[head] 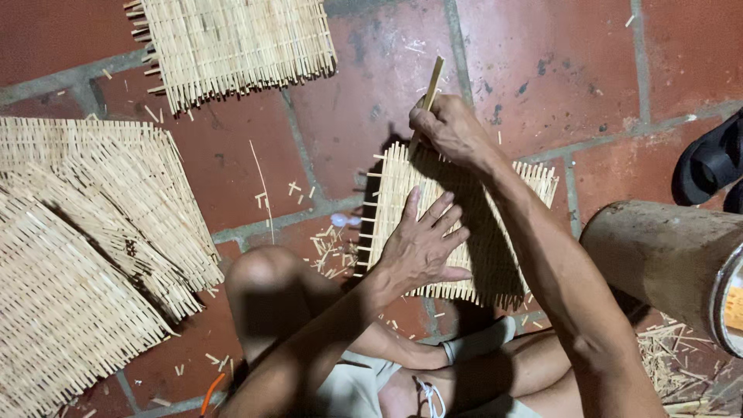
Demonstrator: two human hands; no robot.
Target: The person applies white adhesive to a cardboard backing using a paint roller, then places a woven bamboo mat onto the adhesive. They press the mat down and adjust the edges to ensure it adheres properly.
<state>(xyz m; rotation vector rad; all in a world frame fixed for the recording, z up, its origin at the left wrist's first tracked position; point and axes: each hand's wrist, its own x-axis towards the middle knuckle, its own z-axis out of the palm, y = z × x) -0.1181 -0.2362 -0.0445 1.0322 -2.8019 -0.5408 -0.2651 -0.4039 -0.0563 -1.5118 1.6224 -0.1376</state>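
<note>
A small woven bamboo mat (pixel 507 232) lies on the red tile floor in front of me. My left hand (pixel 422 244) presses flat on its near part, fingers spread. My right hand (pixel 449 128) is at the mat's far edge, closed around a thin bamboo strip (pixel 430 87) that stands upward and pokes into the weave. Loose strip ends stick out along the mat's left side.
A stack of finished woven mats (pixel 85 248) lies at the left, and another mat (pixel 236 42) at the top. A wooden log (pixel 658 255) rests at the right beside a black sandal (pixel 712 162). Bamboo scraps (pixel 329 251) litter the tiles. My knee (pixel 263 282) is near.
</note>
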